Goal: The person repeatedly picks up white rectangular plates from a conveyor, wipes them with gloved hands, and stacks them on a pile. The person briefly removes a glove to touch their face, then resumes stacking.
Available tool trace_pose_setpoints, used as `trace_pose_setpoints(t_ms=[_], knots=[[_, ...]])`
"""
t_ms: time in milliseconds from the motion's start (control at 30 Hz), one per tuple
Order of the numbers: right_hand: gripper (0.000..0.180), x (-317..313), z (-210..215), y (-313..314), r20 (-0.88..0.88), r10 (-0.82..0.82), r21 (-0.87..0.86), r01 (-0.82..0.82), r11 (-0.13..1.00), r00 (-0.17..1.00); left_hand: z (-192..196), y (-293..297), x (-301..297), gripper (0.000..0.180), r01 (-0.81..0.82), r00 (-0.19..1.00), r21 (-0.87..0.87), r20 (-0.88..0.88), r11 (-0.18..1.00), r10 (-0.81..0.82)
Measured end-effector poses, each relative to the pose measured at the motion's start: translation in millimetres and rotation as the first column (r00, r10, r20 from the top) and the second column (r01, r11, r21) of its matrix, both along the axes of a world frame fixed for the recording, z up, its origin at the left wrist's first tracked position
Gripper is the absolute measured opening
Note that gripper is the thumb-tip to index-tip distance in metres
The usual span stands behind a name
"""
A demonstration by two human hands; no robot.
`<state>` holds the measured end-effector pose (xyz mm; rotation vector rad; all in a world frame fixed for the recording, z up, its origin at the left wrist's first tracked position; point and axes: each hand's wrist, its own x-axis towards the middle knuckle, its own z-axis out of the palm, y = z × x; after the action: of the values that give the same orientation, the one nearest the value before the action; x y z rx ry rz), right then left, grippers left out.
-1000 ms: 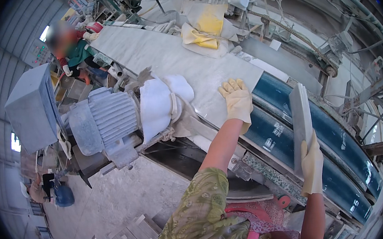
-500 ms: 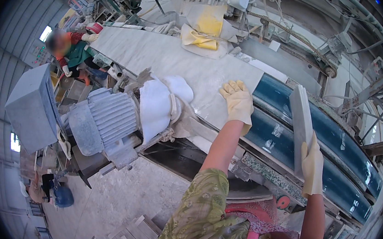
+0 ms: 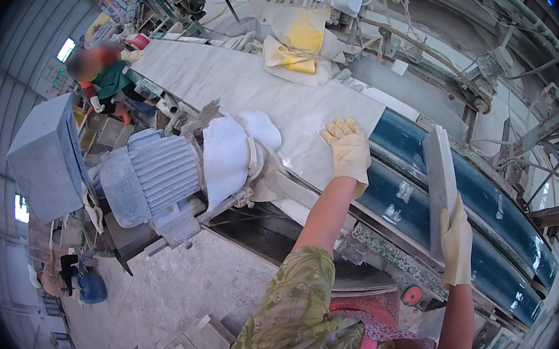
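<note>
A long, flat, pale grey stone slab (image 3: 216, 73) is touched near its end by the cream-gloved left hand (image 3: 347, 149), whose fingers are extended, with nothing gripped. By the cream-gloved right hand (image 3: 457, 238), a narrow bundle of light grey stone strips (image 3: 440, 179) is pinched between thumb and fingers. The bundle is placed over the dark blue conveyor belts (image 3: 476, 192); whether they are touched by it cannot be told.

Cream-gloved left hand (image 3: 349, 153) just sits flat on a pale stone slab (image 3: 216, 76), matching right hand (image 3: 457, 241) grips long grey strips (image 3: 440, 176).
</note>
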<state>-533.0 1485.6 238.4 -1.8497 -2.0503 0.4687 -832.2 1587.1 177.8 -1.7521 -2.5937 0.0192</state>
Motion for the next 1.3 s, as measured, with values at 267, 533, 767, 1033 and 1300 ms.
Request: trace_pose_setpoints(t_ms=[267,533,767,1033,1300], knots=[[0.056,6,-2,-3,-0.023,-0.011,0.009,0.011,1.000,1.000,1,0,5,0.065,0.012,1.000,0.056,0.011,0.998,-0.013],[0.055,5,0,-2,-0.028,0.000,0.014,0.000,1.000,1.000,0,-2,4,0.063,0.030,0.999,0.049,0.037,0.998,-0.032],[0.055,10,-5,-2,-0.017,0.016,0.044,-0.015,0.999,1.000,0,-3,6,0.063,0.038,0.998,0.056,0.042,0.998,-0.041],[0.056,13,-5,-2,-0.014,0.007,0.034,-0.006,0.999,1.000,3,-3,8,0.063,0.052,0.996,0.024,0.067,0.998,-0.053],[0.056,15,-2,-3,-0.016,0.001,0.015,0.000,1.000,1.000,4,-1,12,0.063,0.047,0.997,0.006,0.065,0.999,-0.048]])
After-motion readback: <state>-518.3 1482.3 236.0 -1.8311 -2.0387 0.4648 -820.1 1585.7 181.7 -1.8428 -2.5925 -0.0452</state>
